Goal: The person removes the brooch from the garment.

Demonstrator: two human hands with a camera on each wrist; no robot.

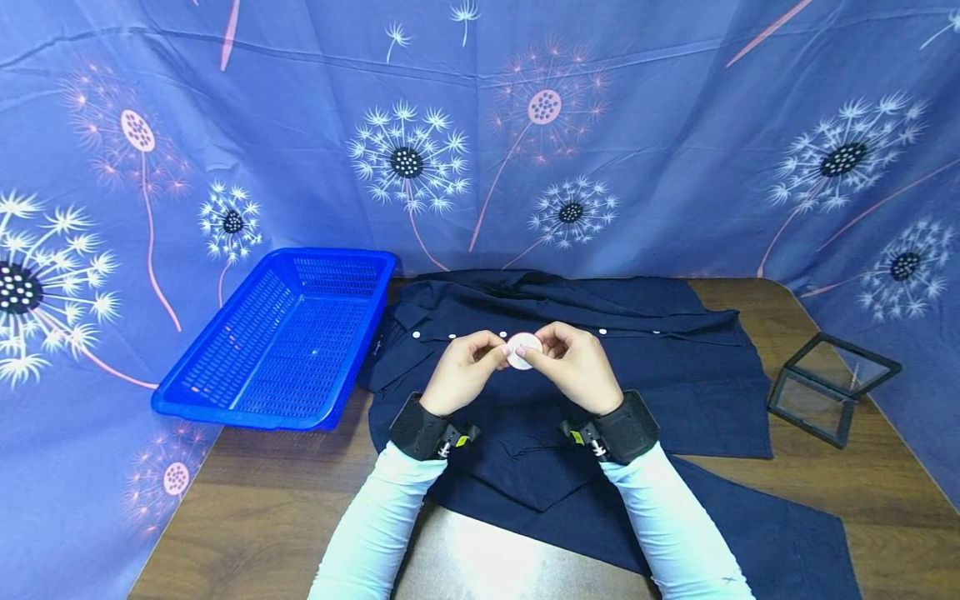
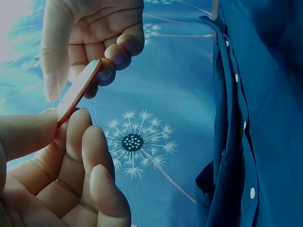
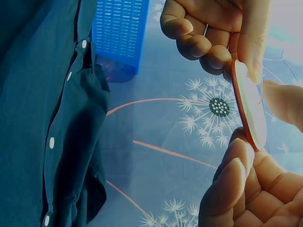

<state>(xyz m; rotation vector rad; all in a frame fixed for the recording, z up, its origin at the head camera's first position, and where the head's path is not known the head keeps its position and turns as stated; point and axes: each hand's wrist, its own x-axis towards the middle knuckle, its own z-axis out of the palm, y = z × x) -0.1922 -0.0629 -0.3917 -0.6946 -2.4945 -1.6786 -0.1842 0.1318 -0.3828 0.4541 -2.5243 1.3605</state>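
- Head view: the white disc [image 1: 525, 341] is above the dark shirt [image 1: 690, 392], between both hands, neither one nearer.
- The left hand [image 1: 461, 375]: its grip pinches the disc's left edge.
- The right hand [image 1: 579, 371]: fingers behind the right edge, thumb over the face; how firmly it presses, I cannot tell.
- Being round, the disc has no long axis.

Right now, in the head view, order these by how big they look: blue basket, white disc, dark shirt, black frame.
Largest to smallest:
1. Dark shirt
2. Blue basket
3. Black frame
4. White disc, clearly smallest
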